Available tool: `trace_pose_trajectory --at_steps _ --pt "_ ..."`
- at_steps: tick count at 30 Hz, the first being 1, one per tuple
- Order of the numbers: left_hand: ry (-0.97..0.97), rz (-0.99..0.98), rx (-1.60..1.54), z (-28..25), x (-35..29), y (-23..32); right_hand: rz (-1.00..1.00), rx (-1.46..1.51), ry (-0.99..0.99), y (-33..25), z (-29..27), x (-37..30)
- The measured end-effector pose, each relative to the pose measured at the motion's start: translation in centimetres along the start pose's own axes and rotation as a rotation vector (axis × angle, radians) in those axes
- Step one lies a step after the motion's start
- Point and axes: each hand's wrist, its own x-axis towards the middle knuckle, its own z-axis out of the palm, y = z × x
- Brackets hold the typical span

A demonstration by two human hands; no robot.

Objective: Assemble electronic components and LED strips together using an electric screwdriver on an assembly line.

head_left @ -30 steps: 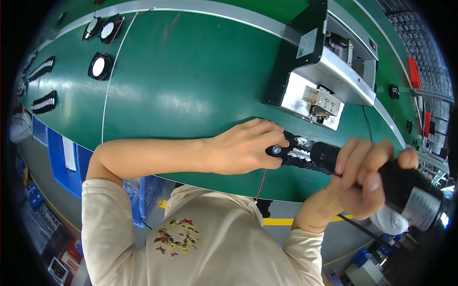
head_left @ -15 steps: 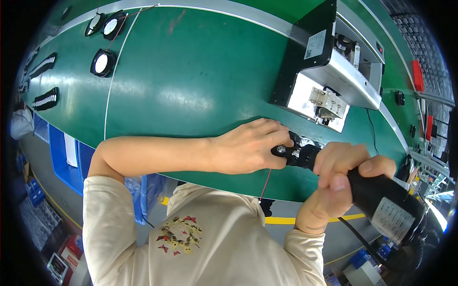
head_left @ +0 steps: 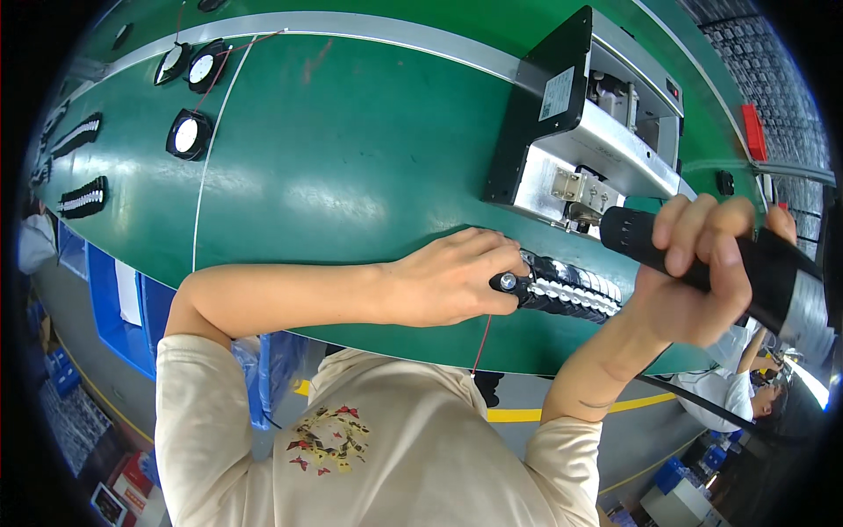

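My right hand point(head_left: 707, 263) is wrapped round a black electric screwdriver point(head_left: 637, 235), which lies slanted with its tip end at the front metal block of a black and silver screw feeder point(head_left: 562, 149). Whether the tip touches the block I cannot tell. Below the feeder lies a black ribbed strip point(head_left: 575, 288) with a row of silver pieces along it. The fingers of my left hand point(head_left: 465, 277) are closed on its left end, pressing it on the green bench. A silver screw head shows beside those fingers, and a red wire point(head_left: 481, 344) hangs below them over the bench edge.
Several similar black strips point(head_left: 83, 198) lie at the far left of the green bench point(head_left: 351, 158). Near them are black housings with round white faces point(head_left: 187, 136) and red wires. Blue bins point(head_left: 118, 294) stand below the bench's left edge. Another person point(head_left: 724, 395) is at the right.
My right hand has lifted the screwdriver off the strip and carried it up and right to the screw feeder. The strip's right part is uncovered now. My left hand stays on its end.
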Motion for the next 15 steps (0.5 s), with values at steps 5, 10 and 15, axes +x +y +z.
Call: trace_pose_trajectory --at_steps 5,10,15 --pt "0.008 0.013 -0.001 0.4 0.1 0.0 0.071 0.075 -0.148 -0.1 -1.0 0.2" --pt "-0.051 -0.013 0.015 0.1 -0.2 -0.1 0.168 0.230 -0.075 -2.7 -0.7 -4.2" --pt "-0.038 -0.026 0.005 0.1 -0.4 -0.1 0.230 0.293 -0.098 -2.5 -1.2 -6.9"
